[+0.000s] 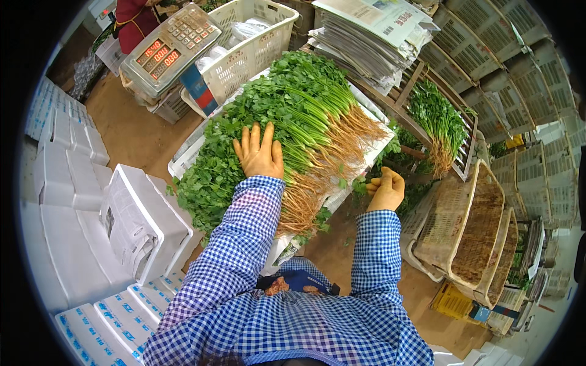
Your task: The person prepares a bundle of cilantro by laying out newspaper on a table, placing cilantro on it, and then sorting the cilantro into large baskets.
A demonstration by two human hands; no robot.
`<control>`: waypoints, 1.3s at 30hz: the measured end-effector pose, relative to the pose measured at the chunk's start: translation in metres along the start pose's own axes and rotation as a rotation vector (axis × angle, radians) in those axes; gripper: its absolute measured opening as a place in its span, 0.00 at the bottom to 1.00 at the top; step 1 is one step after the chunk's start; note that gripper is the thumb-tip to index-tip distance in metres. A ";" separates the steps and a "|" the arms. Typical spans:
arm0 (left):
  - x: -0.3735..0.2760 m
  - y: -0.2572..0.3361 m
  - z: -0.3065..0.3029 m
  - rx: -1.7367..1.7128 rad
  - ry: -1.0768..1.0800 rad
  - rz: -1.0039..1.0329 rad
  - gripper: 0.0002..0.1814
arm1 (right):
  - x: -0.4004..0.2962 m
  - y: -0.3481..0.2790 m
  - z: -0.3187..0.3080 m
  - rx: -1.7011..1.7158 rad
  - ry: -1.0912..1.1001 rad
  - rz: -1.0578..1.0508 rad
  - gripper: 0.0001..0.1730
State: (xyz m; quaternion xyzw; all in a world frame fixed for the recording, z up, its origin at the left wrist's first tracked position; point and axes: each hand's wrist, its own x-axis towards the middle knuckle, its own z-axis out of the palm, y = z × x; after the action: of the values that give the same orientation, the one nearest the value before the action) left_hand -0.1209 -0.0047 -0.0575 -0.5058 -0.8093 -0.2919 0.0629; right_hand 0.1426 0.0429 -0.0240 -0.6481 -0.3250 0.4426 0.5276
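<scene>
A broad pile of leafy celery or a similar herb with roots [293,132] lies on newspaper [377,142] over a light box or tray. Its leaves point to the upper left, its brown roots to the lower right. My left hand [260,153], in an orange glove, rests flat on the leaves with its fingers apart. My right hand [386,188], gloved alike, is off the pile's right side with its fingers curled. A bit of green leaf shows at its fingertips; whether it is gripped is unclear. Another rooted bunch [437,123] lies on a slatted rack [468,137] at the right.
A digital scale [171,45] and a plastic crate with wrapped items [254,59] stand beyond the pile. Stacked newspapers [371,36] are at the back. White foam boxes [132,224] line the left; dirty plastic crates [458,228] stand right. Part of another person [132,23] shows top left.
</scene>
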 end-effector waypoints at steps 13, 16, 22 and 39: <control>0.003 -0.001 -0.004 0.046 -0.078 0.004 0.24 | -0.034 0.017 0.046 -0.937 -0.331 -0.650 0.13; 0.003 0.001 -0.001 0.030 -0.098 -0.025 0.24 | -0.016 0.033 0.010 -0.672 -0.130 -0.404 0.08; 0.014 0.008 -0.010 -0.049 -0.200 -0.042 0.24 | 0.001 0.045 -0.093 -0.101 0.333 0.039 0.21; 0.057 -0.015 -0.031 0.191 -0.528 0.604 0.29 | -0.092 0.032 0.081 -0.660 -0.150 -0.057 0.17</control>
State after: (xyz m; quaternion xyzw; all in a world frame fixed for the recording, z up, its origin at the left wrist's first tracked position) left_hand -0.1665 0.0181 -0.0154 -0.7701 -0.6361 -0.0442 -0.0173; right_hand 0.0304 -0.0140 -0.0380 -0.7403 -0.5067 0.3452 0.2759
